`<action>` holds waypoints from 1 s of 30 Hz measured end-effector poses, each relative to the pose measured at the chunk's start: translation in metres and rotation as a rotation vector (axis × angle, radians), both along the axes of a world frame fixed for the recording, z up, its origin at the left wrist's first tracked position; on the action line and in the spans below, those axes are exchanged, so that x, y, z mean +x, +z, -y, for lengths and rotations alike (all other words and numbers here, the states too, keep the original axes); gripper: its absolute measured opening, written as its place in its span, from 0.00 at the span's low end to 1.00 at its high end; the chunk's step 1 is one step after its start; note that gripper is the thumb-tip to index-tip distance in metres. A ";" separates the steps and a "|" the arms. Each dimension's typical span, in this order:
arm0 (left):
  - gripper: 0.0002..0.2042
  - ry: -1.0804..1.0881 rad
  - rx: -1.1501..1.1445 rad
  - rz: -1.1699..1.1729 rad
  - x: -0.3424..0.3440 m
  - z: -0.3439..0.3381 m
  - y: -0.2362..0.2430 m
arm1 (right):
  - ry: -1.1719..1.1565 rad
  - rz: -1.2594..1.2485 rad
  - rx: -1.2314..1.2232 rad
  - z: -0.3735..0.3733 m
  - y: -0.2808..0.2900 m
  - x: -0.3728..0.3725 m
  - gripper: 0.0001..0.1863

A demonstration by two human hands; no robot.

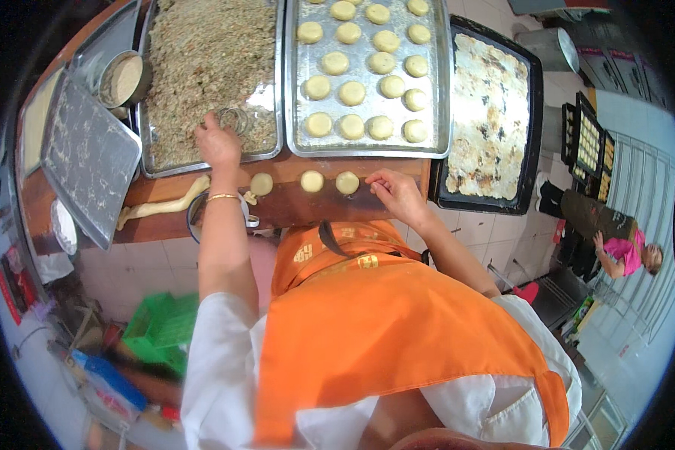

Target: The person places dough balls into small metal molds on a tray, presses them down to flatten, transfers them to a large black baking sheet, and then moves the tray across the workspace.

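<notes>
My left hand (219, 144) reaches over the near edge of a metal tray of crumbly brown filling (202, 52), its fingers curled down against the filling. Beside those fingertips lies a thin round ring (234, 120); what the fingers hold, if anything, is hidden. At the table's front edge my right hand (399, 196) has its fingers bent toward the thumb, with nothing seen between them. It is just right of a flat round dough piece (347, 182). Left of that sit a second dough round (312, 181) and a third dough round (261, 184), near my left wrist.
Rows of dough rounds fill a metal tray (442, 142); a black-rimmed baking tray (534, 112) stands to its right. A dough rope (161, 204), a tilted floury tray (90, 150) and a metal bowl (139, 79) are at left. Another person (604, 232) stands far right.
</notes>
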State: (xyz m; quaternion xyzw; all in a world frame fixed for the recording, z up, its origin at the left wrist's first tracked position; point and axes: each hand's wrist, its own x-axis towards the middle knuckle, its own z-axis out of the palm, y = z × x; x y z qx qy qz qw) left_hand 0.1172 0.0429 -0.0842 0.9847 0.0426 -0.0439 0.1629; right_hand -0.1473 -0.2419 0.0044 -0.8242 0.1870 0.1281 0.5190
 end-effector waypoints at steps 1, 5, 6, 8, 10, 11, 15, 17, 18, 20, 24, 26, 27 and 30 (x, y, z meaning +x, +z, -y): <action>0.20 -0.011 0.006 0.022 0.003 -0.010 -0.004 | -0.011 0.002 0.005 -0.001 -0.002 -0.002 0.08; 0.11 -0.050 0.069 0.102 0.008 -0.035 -0.015 | -0.040 0.050 -0.057 -0.001 -0.017 -0.003 0.07; 0.10 -0.054 0.081 0.078 0.009 -0.034 -0.015 | -0.059 0.087 -0.121 0.000 -0.018 0.000 0.07; 0.08 -0.079 0.062 0.127 0.005 -0.033 -0.014 | -0.114 0.123 -0.166 0.007 -0.022 0.006 0.06; 0.08 -0.081 0.059 0.110 0.002 -0.034 -0.013 | -0.188 0.126 -0.127 0.015 -0.027 0.013 0.07; 0.09 -0.082 0.057 0.101 0.003 -0.032 -0.013 | -0.193 0.137 -0.154 0.019 -0.028 0.015 0.06; 0.09 -0.103 0.075 0.092 0.004 -0.043 -0.016 | -0.155 0.158 -0.253 0.026 -0.022 0.028 0.06; 0.10 -0.082 0.118 0.080 0.008 -0.040 -0.016 | -0.116 0.193 -0.320 0.029 -0.027 0.030 0.07; 0.10 -0.067 0.143 0.073 0.008 -0.043 -0.015 | -0.109 0.195 -0.321 0.029 -0.026 0.033 0.07; 0.12 -0.052 0.151 0.033 0.012 -0.053 -0.009 | -0.090 0.205 -0.319 0.026 -0.026 0.040 0.07; 0.14 -0.030 0.152 0.121 -0.002 0.010 0.030 | -0.252 0.255 -0.414 0.045 -0.036 0.032 0.15; 0.17 -0.263 -0.026 0.334 -0.013 0.019 0.029 | -0.297 0.403 -0.555 0.051 -0.040 0.043 0.23; 0.18 -0.388 -0.123 0.435 -0.018 0.033 0.026 | -0.311 0.386 -0.623 0.061 -0.047 0.048 0.27; 0.27 -0.603 -0.410 0.276 -0.053 0.130 0.034 | -0.316 0.288 -0.808 0.096 -0.071 0.065 0.38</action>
